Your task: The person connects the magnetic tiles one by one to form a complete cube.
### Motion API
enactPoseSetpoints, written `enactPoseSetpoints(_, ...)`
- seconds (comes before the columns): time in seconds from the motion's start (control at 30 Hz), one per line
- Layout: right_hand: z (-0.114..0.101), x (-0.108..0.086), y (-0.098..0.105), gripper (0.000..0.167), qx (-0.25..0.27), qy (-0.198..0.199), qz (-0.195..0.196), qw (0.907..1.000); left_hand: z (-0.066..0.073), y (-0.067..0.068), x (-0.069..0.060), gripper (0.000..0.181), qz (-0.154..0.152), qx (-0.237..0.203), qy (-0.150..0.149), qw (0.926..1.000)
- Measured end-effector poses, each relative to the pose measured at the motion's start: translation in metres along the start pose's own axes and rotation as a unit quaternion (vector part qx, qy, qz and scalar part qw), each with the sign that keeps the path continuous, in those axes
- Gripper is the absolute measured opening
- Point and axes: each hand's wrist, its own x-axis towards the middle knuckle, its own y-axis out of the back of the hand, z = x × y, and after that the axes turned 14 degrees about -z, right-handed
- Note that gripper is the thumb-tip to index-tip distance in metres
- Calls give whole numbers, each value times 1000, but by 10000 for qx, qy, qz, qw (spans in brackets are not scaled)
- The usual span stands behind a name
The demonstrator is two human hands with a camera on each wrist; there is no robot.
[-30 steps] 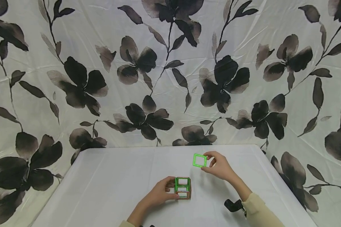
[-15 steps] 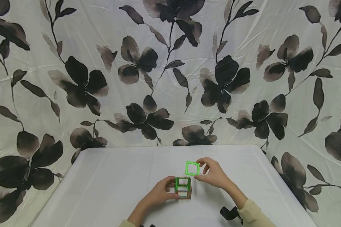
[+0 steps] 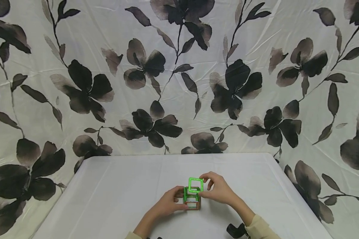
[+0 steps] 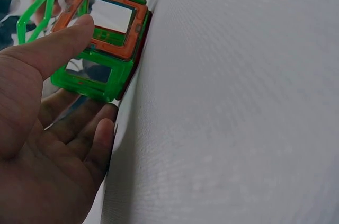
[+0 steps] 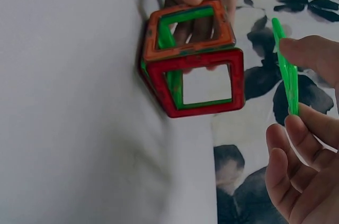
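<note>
My left hand (image 3: 169, 200) holds a small box of square frame-like magnetic tiles (image 3: 199, 203) on the table. In the left wrist view, its thumb lies on an orange tile (image 4: 139, 25) and its fingers are around the far side, beside a green tile (image 4: 119, 82). A red tile (image 5: 238, 81) forms another side in the right wrist view. My right hand (image 3: 219, 188) pinches a loose bright green square tile (image 3: 195, 179) by one edge between thumb and fingers. That tile is raised over the box's far part; in the right wrist view a gap separates them.
The white-covered table (image 3: 113, 192) stretches out on both sides of the hands. Behind it hangs a pale cloth (image 3: 194, 106) with dark flowers. A black device (image 3: 235, 230) sits at my right wrist, by the sleeve (image 3: 261, 229).
My right hand has carried the green tile left and toward me, from the far right of the box to over it. My left hand and the box have stayed in place.
</note>
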Motion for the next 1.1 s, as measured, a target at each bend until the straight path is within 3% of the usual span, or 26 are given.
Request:
enactPoseSetpoints(0.4, 6, 0, -11, 48, 90, 69, -363, 9993, -3, -1, 0, 65, -42, -50, -46, 10000)
enactPoseSetpoints(0.77, 2, 3, -13, 49, -164, 14, -263, 9995, -3, 1, 1, 66, -6, 55, 33, 10000)
enactPoseSetpoints(1.1, 4, 3, -17, 49, -34, -45, -210, 9998, -4, -1, -1, 66, -34, 36, 27, 10000)
